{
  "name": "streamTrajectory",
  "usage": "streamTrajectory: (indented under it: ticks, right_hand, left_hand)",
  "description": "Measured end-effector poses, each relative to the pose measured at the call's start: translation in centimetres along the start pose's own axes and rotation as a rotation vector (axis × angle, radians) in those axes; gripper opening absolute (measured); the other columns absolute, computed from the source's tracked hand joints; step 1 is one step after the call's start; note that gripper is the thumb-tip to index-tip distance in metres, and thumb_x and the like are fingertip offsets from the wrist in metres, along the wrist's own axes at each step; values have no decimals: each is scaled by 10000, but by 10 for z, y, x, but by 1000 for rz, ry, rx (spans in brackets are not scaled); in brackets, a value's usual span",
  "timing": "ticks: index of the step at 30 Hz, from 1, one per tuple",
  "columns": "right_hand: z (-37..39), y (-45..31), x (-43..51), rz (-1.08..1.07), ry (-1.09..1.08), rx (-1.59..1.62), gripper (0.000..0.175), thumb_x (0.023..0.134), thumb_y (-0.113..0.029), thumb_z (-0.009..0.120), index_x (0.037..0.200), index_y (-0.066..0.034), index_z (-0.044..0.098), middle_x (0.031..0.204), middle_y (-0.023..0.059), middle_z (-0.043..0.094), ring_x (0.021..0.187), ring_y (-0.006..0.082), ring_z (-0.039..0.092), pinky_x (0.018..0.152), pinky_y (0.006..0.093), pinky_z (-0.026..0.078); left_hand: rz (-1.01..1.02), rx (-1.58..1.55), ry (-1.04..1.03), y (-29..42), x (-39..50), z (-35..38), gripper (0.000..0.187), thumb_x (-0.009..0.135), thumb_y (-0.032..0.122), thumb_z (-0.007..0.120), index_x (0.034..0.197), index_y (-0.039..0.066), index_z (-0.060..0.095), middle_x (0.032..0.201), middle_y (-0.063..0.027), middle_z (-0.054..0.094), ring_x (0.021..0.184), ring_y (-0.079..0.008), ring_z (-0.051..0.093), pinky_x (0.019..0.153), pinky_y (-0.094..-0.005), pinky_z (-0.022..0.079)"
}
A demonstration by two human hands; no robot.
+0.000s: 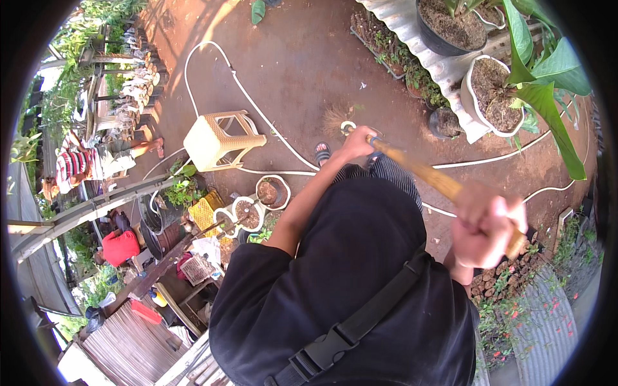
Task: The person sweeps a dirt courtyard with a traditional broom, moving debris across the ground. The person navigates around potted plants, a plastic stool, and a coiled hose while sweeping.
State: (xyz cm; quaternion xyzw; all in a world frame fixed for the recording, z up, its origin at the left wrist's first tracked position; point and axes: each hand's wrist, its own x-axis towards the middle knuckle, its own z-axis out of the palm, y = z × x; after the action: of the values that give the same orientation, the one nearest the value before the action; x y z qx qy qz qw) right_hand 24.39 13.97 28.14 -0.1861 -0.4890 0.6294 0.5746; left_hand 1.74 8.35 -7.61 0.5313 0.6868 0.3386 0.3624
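Observation:
A bamboo pole handle (pixel 420 169) slants across in front of my body. My left hand (pixel 359 139) grips its lower part, beside a blue band. Around the thick upper end of the pole closes my right hand (pixel 487 231), blurred and near the camera. Past my left hand, the thin brown bristles of a stick broom (pixel 336 119) fan out over the brown dirt ground (pixel 299 62). A pale ring sits where bristles and pole meet. My sandalled foot (pixel 322 152) is close to the bristles.
A white hose (pixel 275 128) loops over the ground. Left stands a beige plastic stool (pixel 217 140). Potted plants (pixel 492 91) rest on corrugated sheeting (pixel 410 43) at right. Two people, one in a striped shirt (pixel 77 164) and one in a red shirt (pixel 120 246), are at left.

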Motion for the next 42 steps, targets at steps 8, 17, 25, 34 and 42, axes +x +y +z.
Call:
streamTrajectory:
  ticks: [8,17,25,34,42]
  right_hand:
    - [-29,-25,32,-166,-243,221,215,922,-79,526,766,-121,383,528,10,391,400,135,366,397,301,321]
    - [-24,-3,-3,1,70,7,296,986,-34,443,708,-95,362,502,22,347,418,107,315,420,300,292]
    - [-60,-68,-6,-230,128,-7,333,953,-105,385,642,-169,284,475,-12,291,370,103,262,377,286,265]
    - [-51,2,-24,-195,401,-197,317,978,-120,419,664,-125,374,497,-12,317,409,102,305,379,293,305]
    - [-14,-21,-44,-235,471,-275,312,927,-67,431,646,-142,316,483,-8,275,383,89,246,369,279,252]
  left_hand:
    - [-40,39,109,43,-9,-21,248,797,185,715,715,-20,604,649,-203,563,605,-331,580,600,-442,434]
    - [-57,-28,-39,11,7,28,148,673,100,722,777,6,676,783,-189,677,784,-333,690,714,-435,509]
    - [-87,131,-319,90,14,5,154,612,94,725,726,2,676,793,-216,682,887,-380,687,752,-467,520]
    - [-69,235,-258,30,72,-6,75,734,100,677,741,28,696,708,-191,673,718,-329,700,656,-440,522]
    - [66,25,-376,31,44,56,106,686,66,678,781,38,716,650,-151,661,617,-259,653,582,-426,486]
